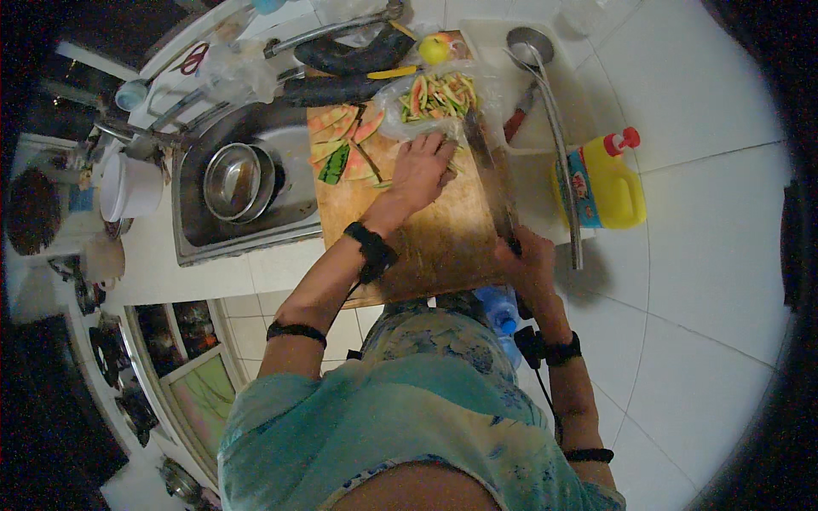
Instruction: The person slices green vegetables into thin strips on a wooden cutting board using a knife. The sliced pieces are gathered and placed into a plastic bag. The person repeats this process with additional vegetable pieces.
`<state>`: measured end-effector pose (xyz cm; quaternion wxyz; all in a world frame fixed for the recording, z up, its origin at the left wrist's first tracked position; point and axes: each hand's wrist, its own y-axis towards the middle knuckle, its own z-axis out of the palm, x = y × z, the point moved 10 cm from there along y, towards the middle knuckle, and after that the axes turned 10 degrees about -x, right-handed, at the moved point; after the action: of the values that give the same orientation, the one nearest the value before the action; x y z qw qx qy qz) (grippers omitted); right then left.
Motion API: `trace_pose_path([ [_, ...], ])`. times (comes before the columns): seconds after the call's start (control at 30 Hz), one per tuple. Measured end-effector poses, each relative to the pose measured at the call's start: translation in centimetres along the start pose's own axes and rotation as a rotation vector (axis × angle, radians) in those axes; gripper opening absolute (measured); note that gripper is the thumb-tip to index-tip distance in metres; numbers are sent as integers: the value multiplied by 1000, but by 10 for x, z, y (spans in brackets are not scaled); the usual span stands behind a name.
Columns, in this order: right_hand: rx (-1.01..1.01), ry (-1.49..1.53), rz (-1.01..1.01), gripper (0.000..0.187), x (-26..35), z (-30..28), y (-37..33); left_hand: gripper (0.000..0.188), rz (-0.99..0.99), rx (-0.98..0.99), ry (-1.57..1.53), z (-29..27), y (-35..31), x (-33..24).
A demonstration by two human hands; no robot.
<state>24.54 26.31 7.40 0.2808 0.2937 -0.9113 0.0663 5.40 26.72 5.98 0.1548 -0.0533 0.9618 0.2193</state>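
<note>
My right hand (530,266) is wrapped round the handle of a kitchen knife (490,170). Its broad dark blade points away from me along the right side of a wooden cutting board (439,243). On the board, my left hand (421,170) bends its fingers down over a piece of watermelon rind, mostly hidden beneath them, to the left of the blade. Larger watermelon rind pieces (336,162) lie at the board's far left. Beyond my left hand, thin cut rind strips (439,95) are heaped on a clear plastic bag.
Left of the board is a steel sink (192,243) holding metal bowls (232,183). An apple (434,48) and a yellow-handled tool (394,73) lie at the back. A yellow jug (626,192) with a red cap stands right, near a metal rail (562,162). A white tub (132,189) stands far left.
</note>
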Motion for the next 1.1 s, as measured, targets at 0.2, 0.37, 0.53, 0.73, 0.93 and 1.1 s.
trace_pose_path([
  [0.2,-140,239,35,16,9,-27,-29,44,0,172,-61,9,-18,9],
  [0.37,-152,206,-16,15,5,-23,-50,43,55,-41,-41,8,3,4],
  [0.53,-143,174,-5,14,-4,-21,-62,47,28,-32,1,15,9,4],
  [0.73,-125,148,12,12,-16,-13,-72,49,-119,114,46,18,9,12],
  [0.93,-96,296,128,14,-20,-11,-77,52,22,56,-45,-5,-29,-1],
  [1.1,-22,483,295,20,-22,-5,-81,62,34,267,-78,-11,-76,2],
])
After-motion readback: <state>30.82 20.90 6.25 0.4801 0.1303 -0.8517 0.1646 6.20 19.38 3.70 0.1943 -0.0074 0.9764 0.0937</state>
